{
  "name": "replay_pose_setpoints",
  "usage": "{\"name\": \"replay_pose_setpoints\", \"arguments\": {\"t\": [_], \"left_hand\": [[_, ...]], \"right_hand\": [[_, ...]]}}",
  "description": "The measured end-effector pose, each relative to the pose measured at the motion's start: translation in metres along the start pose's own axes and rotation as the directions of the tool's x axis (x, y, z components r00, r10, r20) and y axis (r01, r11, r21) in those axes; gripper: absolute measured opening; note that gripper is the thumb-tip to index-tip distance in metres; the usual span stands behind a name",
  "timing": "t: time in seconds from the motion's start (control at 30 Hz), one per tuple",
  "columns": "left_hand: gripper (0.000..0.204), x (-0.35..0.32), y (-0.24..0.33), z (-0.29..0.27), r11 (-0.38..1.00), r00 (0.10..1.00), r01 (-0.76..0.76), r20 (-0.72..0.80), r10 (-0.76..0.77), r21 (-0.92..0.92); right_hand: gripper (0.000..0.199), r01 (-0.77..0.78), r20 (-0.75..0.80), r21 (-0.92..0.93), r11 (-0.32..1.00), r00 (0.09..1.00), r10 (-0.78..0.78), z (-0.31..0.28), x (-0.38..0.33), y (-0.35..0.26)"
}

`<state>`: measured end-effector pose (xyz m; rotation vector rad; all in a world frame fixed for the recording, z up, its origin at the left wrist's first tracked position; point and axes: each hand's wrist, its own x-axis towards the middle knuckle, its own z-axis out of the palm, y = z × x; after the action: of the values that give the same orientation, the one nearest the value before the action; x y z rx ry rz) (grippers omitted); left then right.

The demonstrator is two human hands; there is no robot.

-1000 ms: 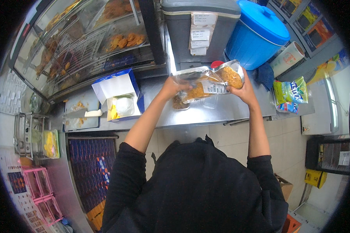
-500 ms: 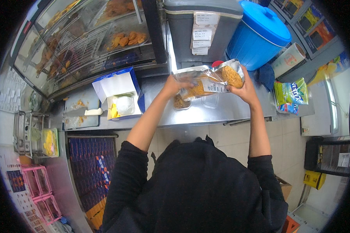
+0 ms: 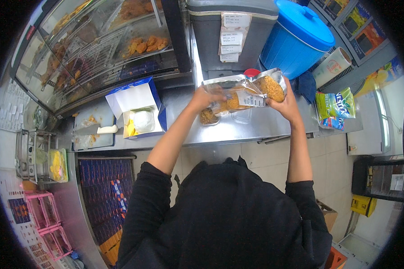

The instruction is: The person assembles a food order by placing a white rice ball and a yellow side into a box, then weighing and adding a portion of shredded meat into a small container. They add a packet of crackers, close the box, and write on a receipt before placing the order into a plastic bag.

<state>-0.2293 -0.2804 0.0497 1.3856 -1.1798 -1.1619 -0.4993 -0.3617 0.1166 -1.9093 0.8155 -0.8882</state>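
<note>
Both hands hold a clear and silver pouch (image 3: 244, 99) of golden-brown crumbly bits above the metal counter. My left hand (image 3: 204, 99), a little blurred, grips its left end. My right hand (image 3: 285, 106) is wrapped round the right end, where the crumbs (image 3: 272, 88) bulge in a clump. A white label shows on the pouch's middle. Just below my left hand stands a small clear tub (image 3: 209, 117) of darker brown bits. A clear lid or small container (image 3: 241, 117) lies on the counter under the pouch. Behind the pouch a red round thing (image 3: 252, 72) is partly hidden.
To the left, an open blue-and-white box (image 3: 155, 101) holds a white wrapped item. A knife (image 3: 107, 129) lies on a cutting board (image 3: 105, 141) beside it. Behind stand a glass food warmer (image 3: 179, 45), a grey bin (image 3: 206, 40) and a blue lidded bucket (image 3: 278, 54). Green packets (image 3: 330, 105) lie right.
The right end of the pouch has shifted slightly to the right with my right hand. Both hands keep their hold.
</note>
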Motion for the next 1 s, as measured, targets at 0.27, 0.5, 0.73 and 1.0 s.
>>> {"name": "replay_pose_setpoints", "arguments": {"t": [0.27, 0.5, 0.73, 1.0], "left_hand": [[0.050, -0.008, 0.009, -0.002, 0.999, 0.999, 0.022, -0.027, -0.021, 0.040], [0.047, -0.004, 0.017, -0.004, 0.999, 0.998, 0.016, -0.054, -0.014, 0.049], [0.049, -0.002, 0.011, -0.001, 1.000, 1.000, -0.014, -0.008, 0.014, -0.027], [0.053, -0.017, 0.015, -0.004, 0.999, 0.999, 0.039, -0.005, -0.039, -0.003]], "right_hand": [[0.083, 0.056, 0.015, -0.053, 0.997, 0.998, -0.055, 0.005, -0.002, -0.007], [0.083, 0.020, -0.021, 0.043, 0.999, 1.000, -0.019, 0.008, 0.000, -0.002], [0.083, 0.008, 0.007, 0.019, 1.000, 1.000, -0.008, 0.000, 0.001, -0.003], [0.082, 0.024, 0.014, -0.051, 0.998, 1.000, -0.024, 0.009, -0.004, -0.011]]}}
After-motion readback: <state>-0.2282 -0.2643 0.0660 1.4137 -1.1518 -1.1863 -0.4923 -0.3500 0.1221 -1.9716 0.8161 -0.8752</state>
